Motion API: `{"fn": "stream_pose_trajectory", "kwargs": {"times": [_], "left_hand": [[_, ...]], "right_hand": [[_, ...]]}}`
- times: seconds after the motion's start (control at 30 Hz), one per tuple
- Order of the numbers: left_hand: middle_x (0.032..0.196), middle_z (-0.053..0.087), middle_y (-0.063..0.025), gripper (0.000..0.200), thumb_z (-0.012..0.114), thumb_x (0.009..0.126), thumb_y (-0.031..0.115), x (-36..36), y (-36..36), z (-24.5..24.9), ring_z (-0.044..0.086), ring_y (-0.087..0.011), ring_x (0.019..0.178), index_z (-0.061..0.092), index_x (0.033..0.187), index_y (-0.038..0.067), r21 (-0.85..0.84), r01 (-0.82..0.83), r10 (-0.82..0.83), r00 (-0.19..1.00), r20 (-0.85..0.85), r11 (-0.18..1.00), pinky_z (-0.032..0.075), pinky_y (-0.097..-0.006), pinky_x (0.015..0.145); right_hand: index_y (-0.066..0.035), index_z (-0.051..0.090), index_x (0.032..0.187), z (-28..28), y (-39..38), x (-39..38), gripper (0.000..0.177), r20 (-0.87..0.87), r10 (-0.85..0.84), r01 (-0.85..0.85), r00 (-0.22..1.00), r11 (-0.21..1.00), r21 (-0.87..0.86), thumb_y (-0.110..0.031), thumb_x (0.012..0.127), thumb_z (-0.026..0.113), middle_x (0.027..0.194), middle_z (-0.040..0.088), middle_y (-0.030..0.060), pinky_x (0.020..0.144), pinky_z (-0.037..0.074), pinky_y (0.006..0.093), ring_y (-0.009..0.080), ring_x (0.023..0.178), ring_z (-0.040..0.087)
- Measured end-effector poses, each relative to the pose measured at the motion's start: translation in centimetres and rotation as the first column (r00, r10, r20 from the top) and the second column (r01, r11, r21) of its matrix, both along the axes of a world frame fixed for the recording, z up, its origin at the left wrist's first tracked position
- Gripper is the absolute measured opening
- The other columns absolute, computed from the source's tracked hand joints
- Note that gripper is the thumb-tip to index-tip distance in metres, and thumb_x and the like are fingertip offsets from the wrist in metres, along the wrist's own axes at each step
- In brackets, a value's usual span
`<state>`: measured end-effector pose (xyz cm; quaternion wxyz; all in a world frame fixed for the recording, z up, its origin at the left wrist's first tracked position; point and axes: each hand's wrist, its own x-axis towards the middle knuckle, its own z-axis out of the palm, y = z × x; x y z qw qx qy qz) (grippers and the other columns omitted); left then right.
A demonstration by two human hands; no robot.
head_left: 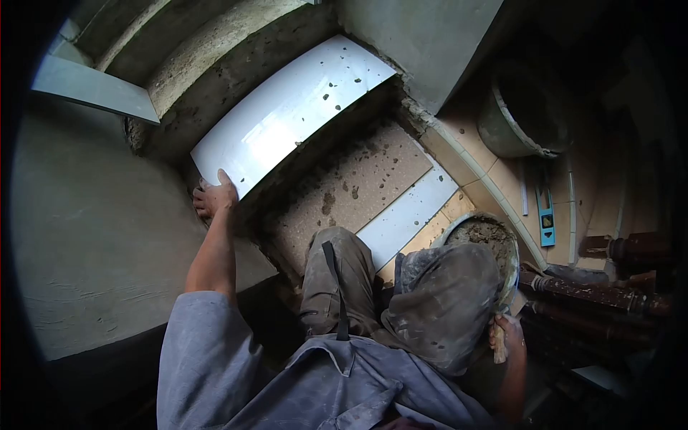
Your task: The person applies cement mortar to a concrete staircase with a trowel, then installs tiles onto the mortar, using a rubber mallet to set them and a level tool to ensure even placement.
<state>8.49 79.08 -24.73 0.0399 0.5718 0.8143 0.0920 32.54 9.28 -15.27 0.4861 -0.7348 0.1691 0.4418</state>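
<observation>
Seating looked the step in hand: left hand (213,197), mostly open, steadied a corner of the white tile (287,115) at eleven o'clock, right hand (505,337) at four o'clock clenched a tool handle (496,347); next called for even pressing.

Left hand (215,197): fingers spread flat, pressing the near left corner of the white tile (290,111).
White tile: large and glossy, flecked with mortar, lying tilted across the rough stair step (215,54).
Right hand (507,337): low at the near right beside the knee, closed around a pale handle (497,345); what the handle belongs to is hidden.
Mortar bucket (494,233): just beyond the right knee, filled with grey mix.
Narrow white strip (408,211): lying on the tan tread below, between the leg and the bucket.
Blue level (546,218): on the floor at the right.
Empty tub (523,107): far right.
</observation>
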Motion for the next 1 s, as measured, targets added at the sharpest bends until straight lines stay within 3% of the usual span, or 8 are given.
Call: {"fn": "stream_pose_trajectory", "kwargs": {"times": [0.17,0.27,0.37,0.5,0.63,0.73,0.87,1.0], "left_hand": [[0.148,0.031,-0.0172,0.077,0.044,0.087,0.064,0.2,-0.4,0.0,0.025,-0.0369,0.136,0.04,0.144,0.013,0.022,-0.005,0.005,1.0,-0.01,1.0,0.018,-0.0529,0.11],[0.147,0.032,-0.0168,0.076,0.045,0.087,0.063,0.3,-0.1,0.1,0.026,-0.0363,0.135,0.04,0.144,0.013,-0.013,-0.017,0.017,1.0,-0.026,1.0,0.019,-0.0527,0.109],[0.146,0.033,-0.0165,0.076,0.046,0.087,0.063,0.5,-0.4,0.3,0.027,-0.0356,0.135,0.04,0.143,0.013,0.002,-0.018,0.018,0.999,-0.031,1.0,0.02,-0.0521,0.109],[0.146,0.033,-0.016,0.076,0.046,0.086,0.063,0.4,-0.2,0.1,0.027,-0.0353,0.135,0.04,0.143,0.013,0.001,-0.024,0.024,0.999,-0.03,1.0,0.02,-0.0519,0.109],[0.146,0.033,-0.016,0.077,0.046,0.086,0.064,0.1,-0.1,-0.4,0.027,-0.0353,0.135,0.041,0.143,0.013,0.003,-0.023,0.023,0.999,-0.034,1.0,0.02,-0.0518,0.109],[0.146,0.033,-0.0167,0.077,0.045,0.086,0.065,0.1,0.1,-0.5,0.027,-0.0358,0.135,0.04,0.143,0.013,-0.002,-0.024,0.024,0.999,-0.042,1.0,0.02,-0.0524,0.109],[0.145,0.033,-0.0178,0.077,0.044,0.086,0.065,0.3,0.0,-0.3,0.027,-0.0366,0.135,0.04,0.143,0.013,0.0,-0.016,0.016,0.998,-0.058,1.0,0.02,-0.0535,0.109],[0.145,0.032,-0.0181,0.076,0.043,0.087,0.066,0.3,0.2,-0.7,0.025,-0.0365,0.135,0.04,0.143,0.013,0.002,-0.018,0.018,0.997,-0.076,1.0,0.02,-0.0546,0.108]], "right_hand": [[-0.002,0.056,0.093,5.9,5.4,4.9,0.026,0.082,0.105,-0.114,0.991,0.988,0.107,-0.027,0.088,0.06,0.063,0.054,0.0069,0.039,0.042,0.0293,0.0155,0.043,0.051],[-0.001,0.053,0.102,8.5,11.7,10.6,0.026,0.222,0.308,-0.358,0.925,0.901,0.243,-0.02,0.086,0.06,0.068,0.053,0.0039,0.041,0.041,0.0246,0.0106,0.046,0.05],[-0.002,0.053,0.103,8.8,19.9,13.0,0.025,0.147,0.357,-0.385,0.923,0.84,0.383,-0.02,0.087,0.059,0.071,0.052,0.0025,0.043,0.042,0.0246,0.0094,0.05,0.049],[-0.005,0.052,0.098,2.4,29.9,15.9,0.02,-0.104,0.408,-0.282,0.907,0.772,0.57,-0.021,0.089,0.058,0.073,0.052,0.0013,0.043,0.042,0.025,0.0089,0.053,0.048],[-0.006,0.051,0.09,-4.3,38.1,14.9,0.014,-0.108,0.403,-0.29,0.909,0.797,0.53,-0.019,0.086,0.057,0.071,0.052,0.0019,0.042,0.042,0.026,0.0094,0.053,0.048],[-0.006,0.051,0.088,-9.4,41.6,12.5,0.015,-0.269,0.311,-0.054,0.912,0.738,0.672,-0.019,0.083,0.057,0.071,0.053,0.0036,0.043,0.044,0.027,0.0112,0.053,0.049],[-0.004,0.052,0.1,-12.0,43.4,6.4,0.022,-0.07,-0.021,0.064,0.997,0.724,0.687,-0.017,0.082,0.057,0.074,0.054,0.006,0.044,0.046,0.0283,0.0135,0.055,0.052],[-0.004,0.047,0.11,-12.5,45.4,0.4,0.028,0.095,-0.376,0.198,0.922,0.666,0.719,-0.012,0.086,0.059,0.075,0.054,0.0069,0.044,0.048,0.0298,0.0153,0.058,0.056]]}}
